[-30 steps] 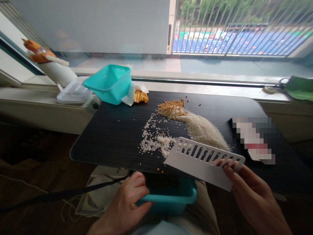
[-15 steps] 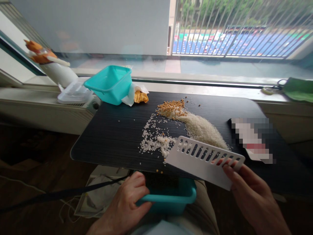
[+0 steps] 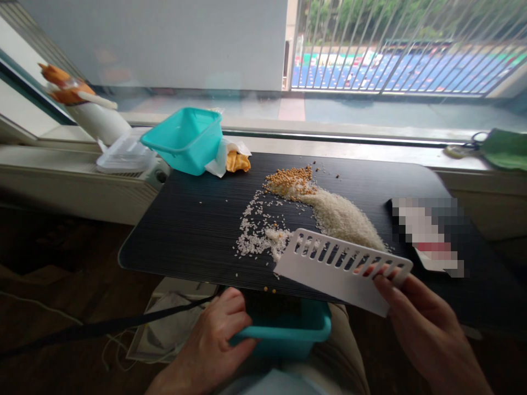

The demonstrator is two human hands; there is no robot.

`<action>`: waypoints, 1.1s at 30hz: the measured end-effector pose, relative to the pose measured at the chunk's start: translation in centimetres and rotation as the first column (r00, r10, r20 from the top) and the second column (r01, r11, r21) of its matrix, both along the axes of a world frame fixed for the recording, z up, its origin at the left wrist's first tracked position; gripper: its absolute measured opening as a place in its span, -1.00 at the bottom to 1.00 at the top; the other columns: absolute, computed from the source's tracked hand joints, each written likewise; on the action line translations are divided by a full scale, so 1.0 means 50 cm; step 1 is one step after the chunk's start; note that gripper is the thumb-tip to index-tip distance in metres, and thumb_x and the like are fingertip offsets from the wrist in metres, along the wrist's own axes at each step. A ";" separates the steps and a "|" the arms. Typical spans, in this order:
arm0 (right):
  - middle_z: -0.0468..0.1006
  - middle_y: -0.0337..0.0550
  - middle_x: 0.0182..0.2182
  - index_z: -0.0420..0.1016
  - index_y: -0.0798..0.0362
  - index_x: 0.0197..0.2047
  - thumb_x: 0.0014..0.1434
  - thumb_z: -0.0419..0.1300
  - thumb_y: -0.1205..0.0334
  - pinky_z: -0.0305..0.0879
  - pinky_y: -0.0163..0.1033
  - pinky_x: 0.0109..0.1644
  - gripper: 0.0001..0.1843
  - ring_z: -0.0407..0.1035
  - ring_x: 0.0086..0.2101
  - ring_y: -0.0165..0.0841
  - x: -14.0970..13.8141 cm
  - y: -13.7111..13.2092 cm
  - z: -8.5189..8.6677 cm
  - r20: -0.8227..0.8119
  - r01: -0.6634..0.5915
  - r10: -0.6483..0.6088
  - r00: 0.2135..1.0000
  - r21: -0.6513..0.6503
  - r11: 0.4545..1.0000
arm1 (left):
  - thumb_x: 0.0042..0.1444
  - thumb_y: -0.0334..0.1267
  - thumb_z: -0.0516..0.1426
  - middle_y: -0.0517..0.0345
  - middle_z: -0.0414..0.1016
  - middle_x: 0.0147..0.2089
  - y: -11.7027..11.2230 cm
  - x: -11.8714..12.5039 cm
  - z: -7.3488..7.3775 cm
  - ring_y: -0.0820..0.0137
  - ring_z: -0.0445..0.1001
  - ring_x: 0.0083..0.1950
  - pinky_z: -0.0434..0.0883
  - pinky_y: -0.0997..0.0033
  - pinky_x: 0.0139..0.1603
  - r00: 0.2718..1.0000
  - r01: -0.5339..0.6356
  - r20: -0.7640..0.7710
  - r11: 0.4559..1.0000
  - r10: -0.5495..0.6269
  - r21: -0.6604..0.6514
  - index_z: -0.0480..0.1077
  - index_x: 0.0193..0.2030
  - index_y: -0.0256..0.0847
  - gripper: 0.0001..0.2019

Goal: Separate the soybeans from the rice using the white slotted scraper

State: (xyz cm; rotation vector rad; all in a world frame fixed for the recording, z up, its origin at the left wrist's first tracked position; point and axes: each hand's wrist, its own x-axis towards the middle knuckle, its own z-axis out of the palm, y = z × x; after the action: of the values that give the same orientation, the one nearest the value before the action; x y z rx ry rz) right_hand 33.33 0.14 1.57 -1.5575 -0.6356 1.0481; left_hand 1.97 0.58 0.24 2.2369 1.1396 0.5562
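My left hand (image 3: 222,329) grips the near left rim of a teal plastic bin (image 3: 288,333), which sits below the table's front edge; its contents are dark and hard to make out. Between the fingers and thumb of my right hand (image 3: 415,307) is a white slotted plastic scraper (image 3: 337,274), tilted above the front of the black table (image 3: 185,236). Behind it a mound of white rice (image 3: 346,216) stretches away to a heap of yellow soybeans (image 3: 292,181). Scattered rice (image 3: 253,241) lies left of the scraper, and two soybeans (image 3: 269,289) rest at the table edge.
At the back left stands another teal bin (image 3: 185,140), beside an orange wrapped item (image 3: 237,161). A clear lid (image 3: 127,153) and an orange cat figure (image 3: 68,85) are on the sill. A phone-like object (image 3: 426,236), blurred out, lies right. A green pouch (image 3: 504,148) is at far right.
The scraper's left end has shifted slightly left toward the scattered rice. My left hand and the bin it grips have stayed in place.
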 end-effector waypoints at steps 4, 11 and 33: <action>0.72 -0.12 -0.24 0.73 -0.12 -0.25 -0.12 0.51 -0.09 0.53 -0.28 -0.04 -0.64 0.58 -0.13 -0.16 0.000 0.002 -0.001 0.024 0.028 -0.029 0.999 0.005 1.000 | 0.09 -0.52 0.14 0.14 0.38 -0.45 0.002 0.001 -0.001 0.27 0.38 -0.27 0.33 0.37 -0.35 1.000 0.004 0.003 1.000 -0.004 -0.006 0.40 -0.54 -0.20 -0.77; 0.72 -0.10 -0.21 0.73 -0.08 -0.23 -0.07 0.48 -0.08 0.53 -0.23 0.01 -0.65 0.58 -0.11 -0.12 0.001 -0.001 -0.010 0.067 -0.023 0.023 0.997 0.009 1.000 | 0.08 -0.54 0.14 0.12 0.37 -0.45 0.001 0.002 -0.001 0.27 0.38 -0.27 0.31 0.36 -0.34 1.000 0.004 0.005 1.000 -0.004 -0.027 0.39 -0.54 -0.24 -0.78; 0.74 -0.21 -0.22 0.74 -0.14 -0.22 -0.08 0.52 0.00 0.44 -0.54 -0.05 -0.69 0.60 -0.14 -0.31 0.007 -0.018 -0.009 -0.005 -0.027 0.027 1.000 0.033 0.999 | 0.12 -0.52 0.12 0.11 0.36 -0.43 0.001 0.001 -0.002 0.28 0.37 -0.27 0.26 0.37 -0.34 0.999 0.014 0.031 1.000 -0.013 -0.020 0.38 -0.53 -0.26 -0.77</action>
State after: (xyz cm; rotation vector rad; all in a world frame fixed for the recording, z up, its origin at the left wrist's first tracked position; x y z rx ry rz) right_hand 33.68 -0.74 1.14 -1.5204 -0.6682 1.0567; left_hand 2.01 0.64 0.12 2.2101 1.1096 0.5695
